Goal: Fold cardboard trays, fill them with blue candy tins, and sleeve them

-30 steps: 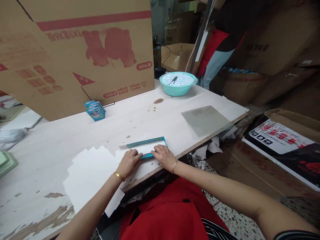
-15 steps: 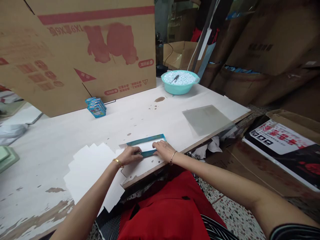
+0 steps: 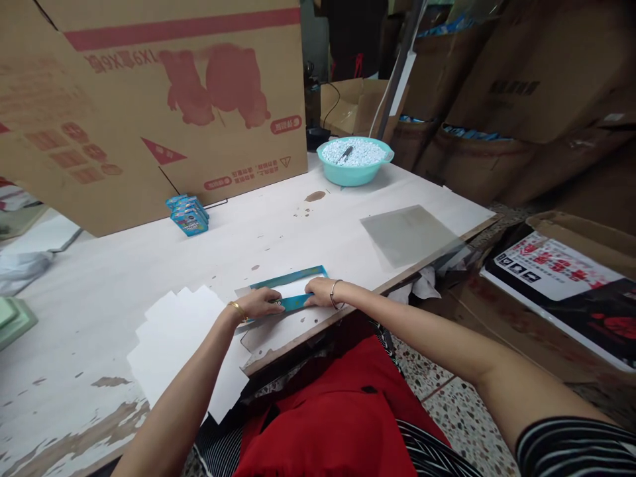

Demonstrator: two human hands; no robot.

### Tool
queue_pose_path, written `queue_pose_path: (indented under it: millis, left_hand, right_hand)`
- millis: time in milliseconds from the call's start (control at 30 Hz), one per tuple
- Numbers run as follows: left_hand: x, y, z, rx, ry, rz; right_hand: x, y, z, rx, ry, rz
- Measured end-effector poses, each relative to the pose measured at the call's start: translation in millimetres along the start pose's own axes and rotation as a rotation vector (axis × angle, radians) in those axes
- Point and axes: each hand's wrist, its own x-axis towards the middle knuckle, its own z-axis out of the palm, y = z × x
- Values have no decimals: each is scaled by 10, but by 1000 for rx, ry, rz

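A long blue box with a white inside (image 3: pixel 297 303) lies near the table's front edge. My left hand (image 3: pixel 261 303) grips its left end, thumb and fingers on the near wall. Around the right end of the same box my right hand (image 3: pixel 320 291) is closed, fingertips at the near corner. Left of the box, white card sheets (image 3: pixel 171 344) are fanned out on the table, partly under my left forearm. Several small blue packets (image 3: pixel 189 217) stand stacked by the large carton.
A large cardboard carton (image 3: pixel 163 112) stands at the back left. A turquoise basin of small white pieces (image 3: pixel 354 173) sits at the back. On the right lies a clear plastic sheet (image 3: pixel 410 235). Green blocks (image 3: pixel 17 324) are at the far left. Beyond the basin stands a person (image 3: pixel 355 40).
The near wall of the blue box shows more upright between my hands. My right hand has turned slightly and its fingers are more closed. The view has shifted a little.
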Motion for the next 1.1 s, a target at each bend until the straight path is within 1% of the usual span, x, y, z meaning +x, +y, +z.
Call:
queue_pose_path:
  millis: [133, 167, 233, 300, 400, 467, 533, 567, 633, 700, 733, 767, 800, 867, 900, 967, 1000, 1100]
  left_hand:
    - [12, 17, -64, -47, -79, 7]
    - [9, 32, -65, -46, -79, 2]
    - [1, 93, -16, 3, -27, -34]
    - [1, 209, 118, 88, 76, -88]
    - [39, 466, 450, 178, 242, -153]
    - [79, 643, 673, 215, 343, -183]
    - [99, 773, 803, 241, 437, -177]
    - [91, 806, 815, 243, 483, -145]
    - [25, 794, 725, 248, 580, -16]
    - [-95, 675, 517, 327, 666, 116]
    - [-163, 583, 392, 409, 688, 159]
    - [-228, 478, 269, 510, 683, 188]
    - [-285, 369, 157, 611, 643, 214]
    - [-364, 168, -2, 752, 485, 286]
    - [-387, 91, -41, 783, 391, 331]
    - [-409, 7, -39, 789, 251, 409]
    - [-410, 1, -3, 774, 219, 441]
    - [-388, 90, 196, 695, 213, 532]
  right_hand:
    - [-21, -23, -20, -47, -17, -36]
    - [-27, -19, -26, -60, -20, -48]
    - [-30, 12, -47, -88, -26, -74]
    - [-21, 79, -77, -118, -31, -92]
    - [2, 226, -121, -172, 0, -107]
    - [-4, 321, -129, -254, 80, -158]
    - [-59, 382, -104, -355, 208, -223]
    - [-111, 391, -75, -391, 280, -243]
    - [-259, 352, 23, -396, 413, -241]
    - [-429, 232, 174, -343, 516, -224]
    - [-503, 146, 265, -312, 554, -228]
    - [-560, 48, 363, -282, 585, -241]
    - [-596, -53, 462, -254, 607, -260]
    - [-604, -230, 644, -202, 629, -296]
    - [-586, -287, 719, -176, 630, -300]
    - [-547, -311, 824, -132, 615, -292]
    - [-540, -277, 856, -113, 605, -292]
    - [-599, -68, 893, -57, 616, -330]
